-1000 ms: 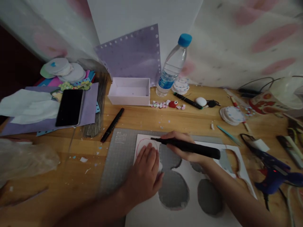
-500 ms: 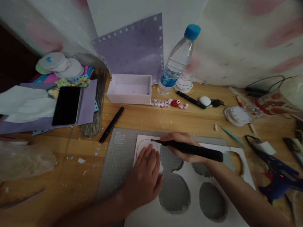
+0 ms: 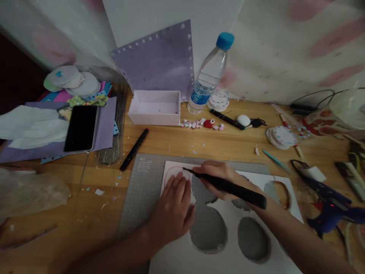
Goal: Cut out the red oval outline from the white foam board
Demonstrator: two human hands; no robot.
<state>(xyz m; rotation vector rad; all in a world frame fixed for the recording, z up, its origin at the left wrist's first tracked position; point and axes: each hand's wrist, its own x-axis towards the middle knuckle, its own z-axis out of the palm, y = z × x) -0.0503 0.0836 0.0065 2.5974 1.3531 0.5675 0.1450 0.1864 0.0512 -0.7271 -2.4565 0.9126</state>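
My left hand (image 3: pixel 175 209) lies flat with fingers stretched out, pressing down the corner of a white board (image 3: pixel 173 262). Under those fingertips runs a red drawn circle (image 3: pixel 166 179), partly covered by the hand. A black-handled craft knife (image 3: pixel 230 186) is gripped in my right hand (image 3: pixel 218 175), and its thin tip touches the board at the circle's upper right edge. Several rough-edged round holes have been cut through the board. Through them shows the grey cutting mat (image 3: pixel 142 201) underneath.
Beyond the mat stand a white open box (image 3: pixel 155 118) and a water bottle (image 3: pixel 209 76). A black marker (image 3: pixel 134 150) and a phone (image 3: pixel 81 127) lie to the left. On the right are tweezers (image 3: pixel 275 160), stacked white discs (image 3: pixel 282 137) and a blue glue gun (image 3: pixel 327 209).
The knife tip has shifted very slightly along the red line, and its handle end has dipped a little. My left hand stays in place. The whole view has moved slightly.
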